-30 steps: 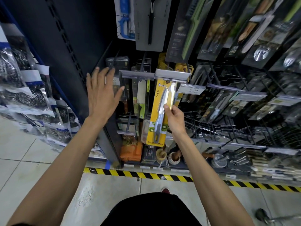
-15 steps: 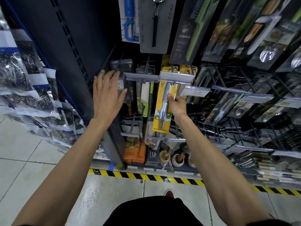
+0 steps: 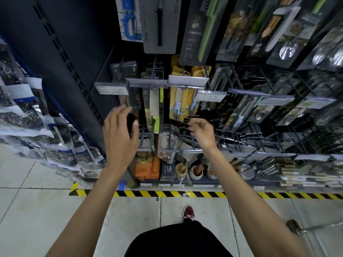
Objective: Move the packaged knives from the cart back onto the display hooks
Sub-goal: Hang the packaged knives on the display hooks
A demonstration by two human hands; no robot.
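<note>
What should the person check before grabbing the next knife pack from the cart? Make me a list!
1. Right hand empty: ok, fingers loosely curled, nothing in the grip.
2. Left hand empty: ok, open in front of the dark packs, holding nothing.
3. Yellow knife packs hanging on their hook: ok, they hang under the price tag rail; whether the hole is fully seated, cannot tell.
4. Neighbouring green-handled knife pack undisturbed: ok, hangs straight.
5. Cart within reach: cannot tell, only a wheel and bar show at the lower right.
6. More packs left in the cart: cannot tell.
</note>
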